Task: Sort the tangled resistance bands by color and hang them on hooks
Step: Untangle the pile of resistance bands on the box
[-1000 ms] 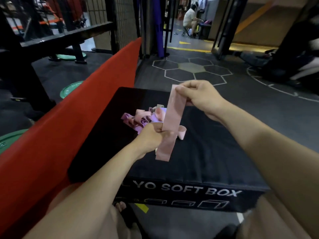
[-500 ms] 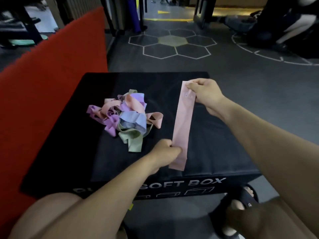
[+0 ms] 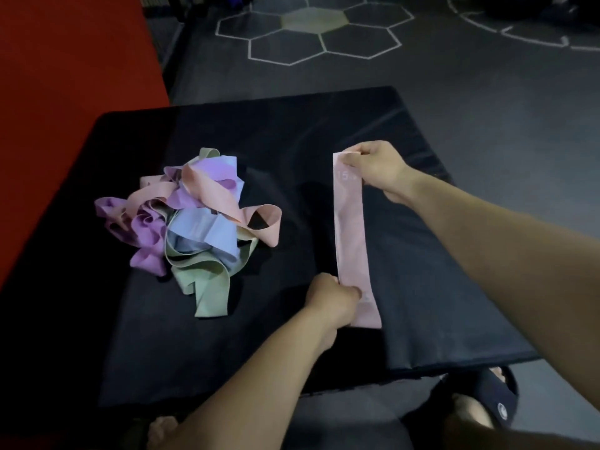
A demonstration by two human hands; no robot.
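A pink resistance band (image 3: pixel 352 235) lies stretched flat and straight on the black soft box (image 3: pixel 422 287), right of centre. My right hand (image 3: pixel 378 167) pinches its far end. My left hand (image 3: pixel 331 297) grips its near end. To the left, apart from both hands, sits a tangled pile of bands (image 3: pixel 194 225): purple, peach, light blue and sage green ones knotted together. No hooks are in view.
A red padded surface (image 3: pixel 71 76) borders the box on the left. Dark gym flooring with white hexagon markings (image 3: pixel 311 27) lies beyond. My feet in dark slides (image 3: pixel 480 404) are below the box's near edge.
The pink band has been carried to the right, away from the pile, and lowered flat onto the box, both hands still holding its ends. The camera tilted down.
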